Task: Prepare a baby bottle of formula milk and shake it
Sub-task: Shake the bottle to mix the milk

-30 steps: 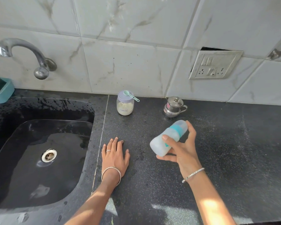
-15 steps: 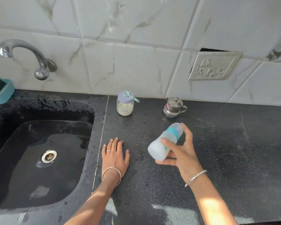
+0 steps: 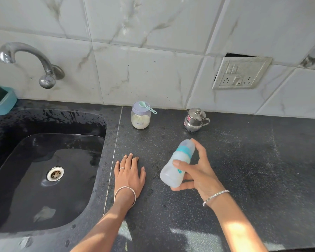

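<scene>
The baby bottle (image 3: 170,172) is in the right hand (image 3: 198,175), tilted so its clear cap and teal collar point up and away from the person while its base leans down toward the left hand (image 3: 129,177). The grip of the right hand is wrapped around the bottle: the thumb lies across the near side of the whitish, translucent body, one finger supports the base from below, and the other fingers curve around behind the collar. The bottle seems to be held just above the dark speckled tabletop (image 3: 244,170), though whether its base touches cannot be told. The left hand has no grip on anything; it lies palm down on the tabletop with its fingers straight and slightly spread, just beside the rim of the black sink (image 3: 71,179). A ring (image 3: 121,168) shows on one of its fingers, and each wrist wears a thin bangle. At the back, against the tiled wall (image 3: 144,70), stands a formula jar (image 3: 140,118) with a lilac lid, and a teal scoop (image 3: 146,106) rests on that lid. To its right, well apart, stands a small steel pot (image 3: 195,120) with its lid on. A tap (image 3: 29,57) reaches over the wet sink, a teal box (image 3: 2,102) sits at the far left edge, and a socket plate (image 3: 241,73) is set into the wall on the right.
</scene>
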A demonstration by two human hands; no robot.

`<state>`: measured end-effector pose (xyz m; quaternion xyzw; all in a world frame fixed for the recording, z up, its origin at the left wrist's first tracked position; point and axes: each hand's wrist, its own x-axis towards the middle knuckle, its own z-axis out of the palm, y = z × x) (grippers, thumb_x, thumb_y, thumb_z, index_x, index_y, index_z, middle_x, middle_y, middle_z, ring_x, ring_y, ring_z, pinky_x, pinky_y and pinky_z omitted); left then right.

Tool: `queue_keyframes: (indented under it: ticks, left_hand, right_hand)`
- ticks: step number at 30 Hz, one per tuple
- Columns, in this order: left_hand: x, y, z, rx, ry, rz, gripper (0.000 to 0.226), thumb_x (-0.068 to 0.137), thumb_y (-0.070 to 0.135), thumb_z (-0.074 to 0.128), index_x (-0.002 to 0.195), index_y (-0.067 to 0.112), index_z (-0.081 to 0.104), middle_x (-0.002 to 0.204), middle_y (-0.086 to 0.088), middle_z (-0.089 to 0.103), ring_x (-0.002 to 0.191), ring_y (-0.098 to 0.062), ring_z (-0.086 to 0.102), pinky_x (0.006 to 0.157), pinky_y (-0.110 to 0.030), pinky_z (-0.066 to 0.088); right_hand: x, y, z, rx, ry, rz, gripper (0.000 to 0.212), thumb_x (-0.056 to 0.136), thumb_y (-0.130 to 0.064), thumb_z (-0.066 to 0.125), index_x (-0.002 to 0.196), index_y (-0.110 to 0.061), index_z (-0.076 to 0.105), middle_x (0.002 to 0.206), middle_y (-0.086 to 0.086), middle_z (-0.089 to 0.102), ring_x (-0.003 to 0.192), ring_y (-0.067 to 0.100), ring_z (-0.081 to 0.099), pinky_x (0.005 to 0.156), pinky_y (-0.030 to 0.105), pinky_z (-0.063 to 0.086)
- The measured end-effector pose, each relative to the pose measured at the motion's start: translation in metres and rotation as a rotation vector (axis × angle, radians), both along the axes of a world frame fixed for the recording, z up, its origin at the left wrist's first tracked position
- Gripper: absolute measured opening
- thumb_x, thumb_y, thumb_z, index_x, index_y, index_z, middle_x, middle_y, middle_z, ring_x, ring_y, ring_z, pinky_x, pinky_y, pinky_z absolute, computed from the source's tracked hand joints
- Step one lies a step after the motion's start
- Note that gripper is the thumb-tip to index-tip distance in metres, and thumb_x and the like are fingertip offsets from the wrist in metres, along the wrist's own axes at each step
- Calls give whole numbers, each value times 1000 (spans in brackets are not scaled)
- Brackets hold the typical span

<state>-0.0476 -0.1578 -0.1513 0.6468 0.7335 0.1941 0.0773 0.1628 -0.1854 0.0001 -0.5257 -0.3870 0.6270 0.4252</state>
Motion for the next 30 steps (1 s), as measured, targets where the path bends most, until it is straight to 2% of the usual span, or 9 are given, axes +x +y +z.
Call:
queue_keyframes:
  ticks: [2,5,10,14,19,24,28,30]
  left_hand:
    - [0,0,0,6,2,1,44,98,42,51,134,17,57,151,-8,50,145,-27,39,122,-49,21]
    - [0,0,1,-5,7,-4,46,99,43,49,136,17,56,152,-7,49,147,-27,37,123,-48,19]
    - [0,0,3,-13,9,-3,46,99,44,48,137,18,55,153,-7,47,147,-27,35,123,-48,18]
    - [0,0,3,-20,28,-3,46,99,45,45,136,19,55,154,-6,47,148,-26,35,124,-47,18]
    - [0,1,2,-10,13,2,44,98,44,50,133,19,57,151,-6,50,146,-27,38,122,-49,20]
    - [0,1,1,-20,13,4,52,99,45,47,143,17,51,154,-6,47,148,-26,35,123,-48,18]
    - [0,1,2,-20,16,2,53,99,45,46,144,18,49,154,-6,46,148,-25,35,123,-48,18]
    - [0,1,1,-23,20,0,53,99,45,46,144,17,50,155,-6,46,148,-26,34,123,-48,18]
  right_hand:
    - [1,0,1,8,12,-39,95,68,-22,94,136,-62,42,121,14,70,90,39,80,59,55,64]
    - [1,4,-2,27,25,-148,92,79,-15,90,139,-60,37,124,12,64,88,36,80,61,53,65]
    - [-4,7,0,-9,-48,5,95,66,-24,98,133,-64,43,124,17,69,86,38,80,59,55,64]
    - [-6,12,-3,48,23,-176,89,77,-16,92,133,-62,40,122,12,66,87,36,80,60,53,64]
    - [-3,10,0,-9,-58,37,93,68,-22,97,131,-66,44,121,18,71,88,40,80,59,56,64]
    - [1,13,-1,26,-19,-132,93,80,-15,89,139,-62,36,124,14,65,88,36,80,60,52,65]
    - [4,6,-2,-34,-82,76,93,73,-18,94,131,-68,42,119,18,72,89,40,79,60,55,64]
    - [4,5,-1,-29,-35,55,97,65,-24,97,133,-67,43,121,16,72,91,41,79,60,56,64]
